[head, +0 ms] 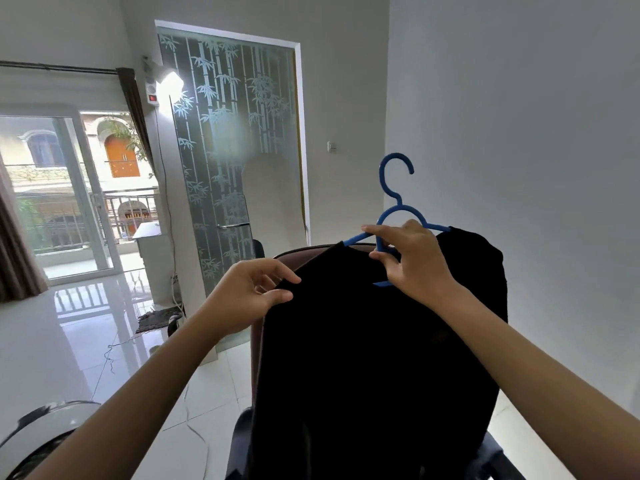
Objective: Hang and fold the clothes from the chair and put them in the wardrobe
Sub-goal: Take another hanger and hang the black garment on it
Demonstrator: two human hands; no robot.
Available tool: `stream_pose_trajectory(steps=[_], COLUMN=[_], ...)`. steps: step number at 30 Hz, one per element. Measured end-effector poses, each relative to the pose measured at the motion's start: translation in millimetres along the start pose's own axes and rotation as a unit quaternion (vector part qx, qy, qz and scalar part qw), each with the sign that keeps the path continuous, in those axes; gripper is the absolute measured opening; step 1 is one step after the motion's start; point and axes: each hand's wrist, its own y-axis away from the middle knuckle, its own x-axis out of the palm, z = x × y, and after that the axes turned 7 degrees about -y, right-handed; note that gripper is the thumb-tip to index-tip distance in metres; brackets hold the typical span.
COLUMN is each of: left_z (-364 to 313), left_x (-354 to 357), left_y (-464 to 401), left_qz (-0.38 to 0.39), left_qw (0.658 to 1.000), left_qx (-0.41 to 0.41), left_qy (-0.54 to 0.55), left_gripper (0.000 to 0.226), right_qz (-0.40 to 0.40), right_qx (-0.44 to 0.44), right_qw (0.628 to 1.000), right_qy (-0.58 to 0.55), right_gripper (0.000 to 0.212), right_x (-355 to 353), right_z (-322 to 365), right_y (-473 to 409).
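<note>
The right hand (414, 258) grips the centre of a blue hanger (394, 206), fingers curled round its inner bars just below the neck. The hook stands upright and fully visible above the hand. The left arm of the hanger shows only as a short blue length before it enters the garment; the right arm shows as a short length at the far shoulder, and a small blue section appears below the right hand. The rest of the hanger is hidden by cloth and hand.

The left hand (252, 292) pinches the left shoulder edge of a black garment (374, 358) between thumb and fingers. The garment hangs from the hanger in front of the person, above a chair (294, 254). Its fabric reads as uniform black; seams, sleeves and collar cannot be made out, and its lower part is cut off by the frame edge.

Only the brown top edge of the chair's back and dark parts near the bottom are visible; the seat is hidden behind the garment.

Behind stands a frosted glass door (235, 133) with a bamboo pattern. A cable (194, 420) trails across the white tiled floor (69, 341).
</note>
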Motion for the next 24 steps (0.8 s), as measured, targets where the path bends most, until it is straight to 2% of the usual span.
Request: stream_pose_trajectory(steps=[4,8,12,16,24], left_z=[-9.3,-23.0,-34.8,-52.1,-120.9], left_x=[-10.6,-26.3,-44.7,-52.5,-50.2], left_y=[5.1,21.3,44.4,63.6,78.0], left_qz=[-0.007,0.027,0.11,0.175,0.202], left_qw=[0.999,0.996,0.983,0.969,0.949], left_qx=[0.017,0.052,0.07,0.112,0.139], left_qy=[0.028,0.07,0.127,0.133,0.2], left_gripper=[0.035,0.034,0.035,0.038,0.027], right_qz=[-0.071,-0.103,-0.109,-0.111,-0.158], right_qx=[0.029,0.037,0.083,0.116,0.142], right_qw=[0.997,0.992,0.987,0.978,0.948], right_qy=[0.028,0.058,0.089,0.131,0.236], right_gripper=[0.043,0.042,0.042,0.042,0.044], right_x=[-9.2,-21.5,-37.1,-64.8,-145.0], right_z=[29.5,71.4,112.1,152.7,231.8], right_y=[10.2,25.6,46.1,74.5,120.9])
